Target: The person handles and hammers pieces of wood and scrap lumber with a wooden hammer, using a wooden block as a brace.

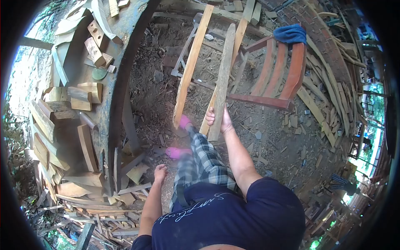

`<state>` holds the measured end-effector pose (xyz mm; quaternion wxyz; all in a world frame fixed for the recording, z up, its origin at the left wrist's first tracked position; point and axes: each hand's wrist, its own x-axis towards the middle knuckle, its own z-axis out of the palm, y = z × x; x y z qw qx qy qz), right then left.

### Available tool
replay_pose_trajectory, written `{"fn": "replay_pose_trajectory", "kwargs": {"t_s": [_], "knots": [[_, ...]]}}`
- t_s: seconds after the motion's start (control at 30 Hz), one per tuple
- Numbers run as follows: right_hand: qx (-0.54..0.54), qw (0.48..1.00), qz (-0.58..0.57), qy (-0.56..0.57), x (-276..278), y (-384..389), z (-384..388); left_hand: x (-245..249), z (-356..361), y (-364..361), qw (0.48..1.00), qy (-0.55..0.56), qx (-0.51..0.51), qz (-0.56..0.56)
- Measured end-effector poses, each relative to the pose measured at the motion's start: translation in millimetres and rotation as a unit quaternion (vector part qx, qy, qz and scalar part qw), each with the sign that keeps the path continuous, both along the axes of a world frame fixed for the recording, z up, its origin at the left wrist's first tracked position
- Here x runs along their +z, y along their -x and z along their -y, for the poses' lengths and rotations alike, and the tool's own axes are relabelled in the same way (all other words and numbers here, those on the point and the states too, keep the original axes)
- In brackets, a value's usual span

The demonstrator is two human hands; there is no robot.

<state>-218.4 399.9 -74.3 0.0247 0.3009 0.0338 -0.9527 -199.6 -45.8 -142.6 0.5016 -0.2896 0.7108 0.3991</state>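
My right hand (220, 119) is wrapped round a long, rough greyish wooden plank (225, 68), near its lower end. The plank points away from me. Beneath it lies a lighter yellowish plank (238, 39), partly hidden by the one I hold. To the left, another long light plank (193, 66) slants across a low metal frame (183, 58). My left hand (160, 172) hangs low at my side, its fingers curled in and nothing visible in them.
A reddish-brown wooden chair (271, 100) lies ahead right, with a blue cloth (290, 33) over its end. On the left, a worn workbench (109, 79) carries several wood blocks and offcuts. Scrap wood (325, 100) is heaped along the right; chips litter the dirt floor (266, 146).
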Motion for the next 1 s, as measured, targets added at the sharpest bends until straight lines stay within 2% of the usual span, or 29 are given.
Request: {"fn": "replay_pose_trajectory", "kwargs": {"t_s": [0.27, 0.37, 0.43, 0.53, 0.57, 0.63, 0.73, 1.0], "knots": [[-0.057, 0.995, 0.034, -0.076, 1.4, -17.1, 3.5, 12.2, -3.2, 11.2, 1.0, 0.001, 0.019, -0.015], [-0.046, 0.987, 0.083, -0.132, 3.5, -16.2, 2.4, 21.5, -5.7, 15.3, 1.0, 0.003, 0.003, -0.026], [-0.04, 0.968, 0.165, -0.185, 3.8, -11.1, 2.6, 18.8, -2.9, 16.1, 0.999, -0.017, 0.015, -0.032], [-0.013, 0.964, 0.185, -0.19, -35.9, -23.2, -10.1, 26.0, -2.0, 17.7, 0.999, -0.024, 0.039, -0.019], [-0.012, 0.964, 0.185, -0.191, -32.8, -21.6, -8.6, 22.8, 0.5, 16.0, 0.999, -0.025, 0.04, -0.019], [-0.003, 0.927, 0.272, -0.259, -27.8, -18.8, -2.8, 16.7, 6.3, 12.4, 0.998, -0.017, 0.055, -0.024], [-0.003, 0.906, 0.288, -0.309, -26.0, -15.3, 1.6, 9.8, 16.3, 9.0, 0.999, -0.005, 0.033, -0.031], [-0.004, 0.889, 0.312, -0.334, -42.8, -13.3, 6.3, 20.7, 16.6, 11.4, 0.998, -0.006, 0.056, -0.027]]}}
